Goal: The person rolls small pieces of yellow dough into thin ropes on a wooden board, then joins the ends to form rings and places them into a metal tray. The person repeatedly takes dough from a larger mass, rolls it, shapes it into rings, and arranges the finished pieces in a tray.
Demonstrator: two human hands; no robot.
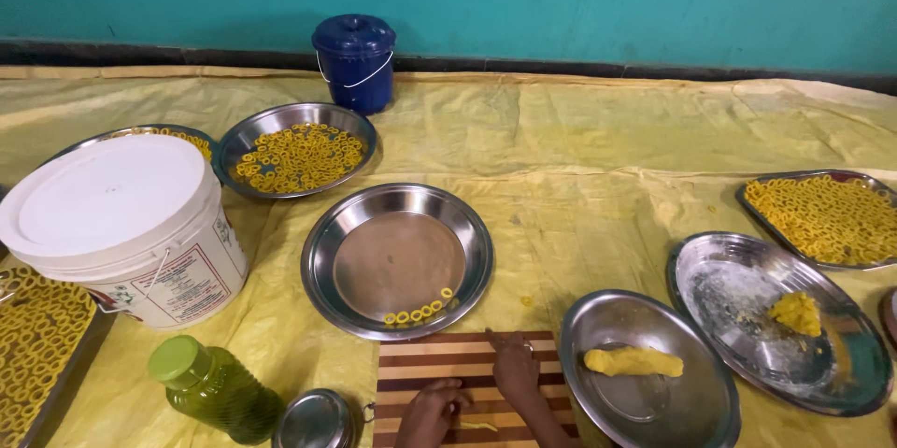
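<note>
Both my hands rest on a striped wooden board (411, 364) at the bottom of the view. My left hand (430, 413) has its fingers curled near a thin yellow strand of dough (478, 426) on the board. My right hand (515, 366) lies flat on the board, palm down, fingers together, a ring on one finger. Just beyond the board stands a steel plate (397, 259) holding a few small yellow dough rings (418, 312) at its near rim. To the right, a steel bowl (649, 378) holds a roll of yellow dough (633, 361).
A white lidded bucket (126, 224), a green bottle (215, 387) and a small steel lid (315, 420) sit at the left. Plates and trays of yellow rings (297, 156) (827, 214) (33, 336) lie around. A steel plate with a dough lump (796, 312) sits at the right; a blue bucket (355, 60) stands by the wall.
</note>
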